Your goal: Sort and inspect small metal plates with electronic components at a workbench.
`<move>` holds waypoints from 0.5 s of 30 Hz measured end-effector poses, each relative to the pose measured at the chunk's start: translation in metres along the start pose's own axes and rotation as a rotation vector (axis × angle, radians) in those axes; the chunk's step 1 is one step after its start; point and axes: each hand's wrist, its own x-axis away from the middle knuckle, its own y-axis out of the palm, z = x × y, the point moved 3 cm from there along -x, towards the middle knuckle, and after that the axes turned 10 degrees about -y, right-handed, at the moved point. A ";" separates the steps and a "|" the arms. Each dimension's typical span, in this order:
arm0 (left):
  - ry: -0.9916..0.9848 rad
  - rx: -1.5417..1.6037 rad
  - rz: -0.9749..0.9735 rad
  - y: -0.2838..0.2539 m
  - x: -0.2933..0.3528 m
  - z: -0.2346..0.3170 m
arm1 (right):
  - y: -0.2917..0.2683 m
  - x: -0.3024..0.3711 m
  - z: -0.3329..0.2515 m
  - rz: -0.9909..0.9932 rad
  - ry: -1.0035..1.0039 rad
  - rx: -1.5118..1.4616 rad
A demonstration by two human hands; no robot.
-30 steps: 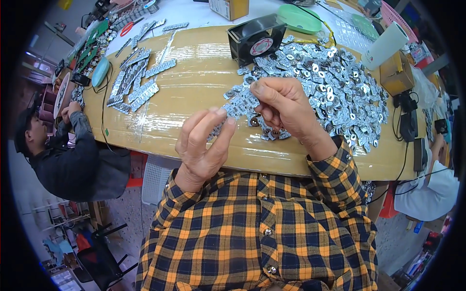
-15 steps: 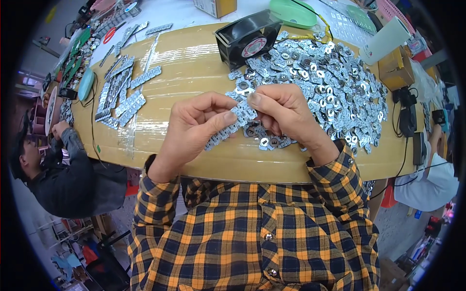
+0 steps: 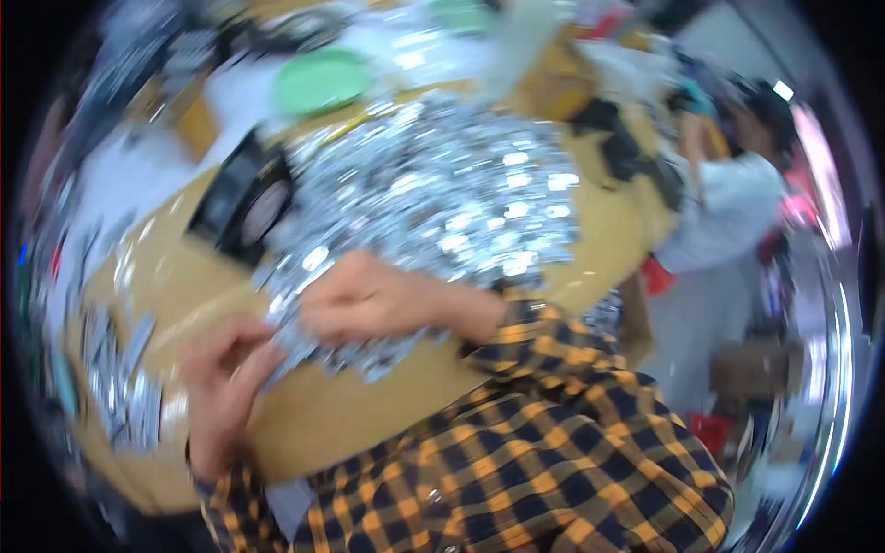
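Blurred tan bench [image 3: 387, 415] across centre frame; heaped silver metal parts [image 3: 442, 203] upper centre; black fan [image 3: 244, 203] left of heap; green lid [image 3: 323, 81] upper left. Both grips, left hand [image 3: 217, 387] and right hand [image 3: 369, 300], pinching a metal strip [image 3: 281, 346] lower left.

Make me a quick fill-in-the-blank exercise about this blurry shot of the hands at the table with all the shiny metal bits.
1. The right hand rests at the near edge of a big pile of shiny ____ parts.
2. The sleeve on the right arm has an orange and navy ____ pattern.
3. The round lid beyond the pile is ____ in colour.
4. The left hand lies over the ____-coloured table.

Missing words: metal; plaid; green; tan
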 end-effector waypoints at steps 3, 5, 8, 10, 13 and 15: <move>-0.008 0.028 -0.037 -0.001 0.001 0.002 | 0.004 -0.003 0.006 -0.121 -0.050 -0.113; 0.023 0.055 -0.069 0.000 -0.001 -0.004 | 0.005 -0.001 0.009 -0.097 0.000 -0.103; 0.088 0.147 -0.127 0.000 -0.011 -0.010 | 0.005 -0.001 0.012 -0.073 0.043 -0.127; 0.086 0.160 -0.106 -0.001 -0.014 -0.011 | 0.003 -0.003 0.010 -0.003 -0.013 -0.107; 0.020 0.141 -0.081 -0.002 -0.013 -0.012 | 0.003 -0.007 0.015 0.001 -0.046 -0.090; 0.061 0.141 -0.068 0.002 -0.015 -0.015 | 0.002 -0.010 0.015 0.000 -0.064 -0.076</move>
